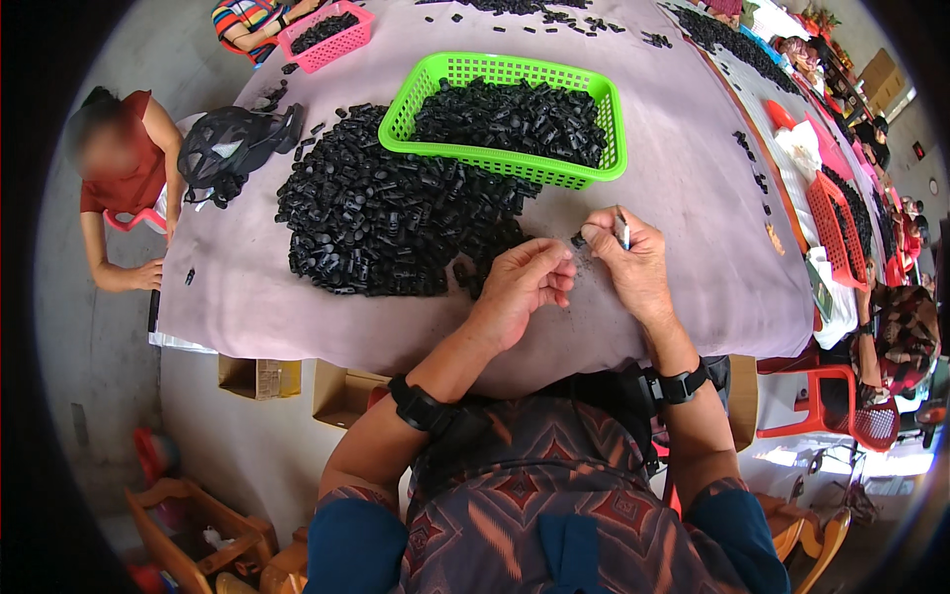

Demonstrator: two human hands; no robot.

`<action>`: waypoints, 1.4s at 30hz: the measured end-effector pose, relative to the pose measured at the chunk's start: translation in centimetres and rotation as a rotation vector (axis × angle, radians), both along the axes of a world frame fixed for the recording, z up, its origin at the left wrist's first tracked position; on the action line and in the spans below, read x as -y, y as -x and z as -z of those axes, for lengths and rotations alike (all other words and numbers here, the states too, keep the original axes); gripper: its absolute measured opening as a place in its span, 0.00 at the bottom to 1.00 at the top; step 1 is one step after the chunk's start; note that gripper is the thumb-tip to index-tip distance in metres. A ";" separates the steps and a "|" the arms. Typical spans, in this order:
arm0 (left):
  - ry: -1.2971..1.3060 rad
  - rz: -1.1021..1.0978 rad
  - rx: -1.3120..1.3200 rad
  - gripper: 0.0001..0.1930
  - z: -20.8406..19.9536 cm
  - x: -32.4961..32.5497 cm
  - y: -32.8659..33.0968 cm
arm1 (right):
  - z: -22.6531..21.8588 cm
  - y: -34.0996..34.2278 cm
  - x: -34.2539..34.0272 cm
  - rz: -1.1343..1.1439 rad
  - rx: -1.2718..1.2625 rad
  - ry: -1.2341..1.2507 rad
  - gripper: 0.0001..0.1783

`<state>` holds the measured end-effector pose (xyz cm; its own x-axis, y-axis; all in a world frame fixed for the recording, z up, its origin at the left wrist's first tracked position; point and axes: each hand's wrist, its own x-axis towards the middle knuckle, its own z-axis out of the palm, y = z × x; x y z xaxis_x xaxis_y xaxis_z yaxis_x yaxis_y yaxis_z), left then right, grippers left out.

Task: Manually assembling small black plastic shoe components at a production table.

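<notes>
My right hand (pixel 633 262) is closed around a slim, pale blade-like tool (pixel 621 230) that sticks up between the fingers. A small black plastic piece (pixel 579 240) shows at its thumb and fingertip. Beside it, my left hand (pixel 520 292) has its fingers curled and the thumb pressed to them; what it holds, if anything, is hidden. Black crumbs lie on the cloth between the hands. To the left spreads a large heap of small black plastic parts (pixel 371 223). Beyond my hands stands a green basket (pixel 609 148) of the same parts, its near-left edge against the heap.
A pale cloth-covered table (pixel 712 267) stands before me. A black cap-like bag (pixel 228 148) lies at its left edge, near a seated person in red (pixel 148 148). A pink basket (pixel 336 47) stands far left. Rightward are a red basket (pixel 836 228) and red chair (pixel 826 401).
</notes>
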<state>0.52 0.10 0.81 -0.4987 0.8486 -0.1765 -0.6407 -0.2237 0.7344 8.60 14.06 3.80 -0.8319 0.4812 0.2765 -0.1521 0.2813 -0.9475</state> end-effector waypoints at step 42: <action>-0.016 0.417 -0.812 0.07 -1.1 0.6 -0.9 | -0.9 3.5 0.7 -0.263 0.271 -0.473 0.10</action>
<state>1.44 -0.47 1.95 -0.1171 0.9872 0.1082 0.0410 -0.1040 0.9937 5.10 13.38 4.73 -0.9770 0.1264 0.1717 -0.0444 0.6669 -0.7438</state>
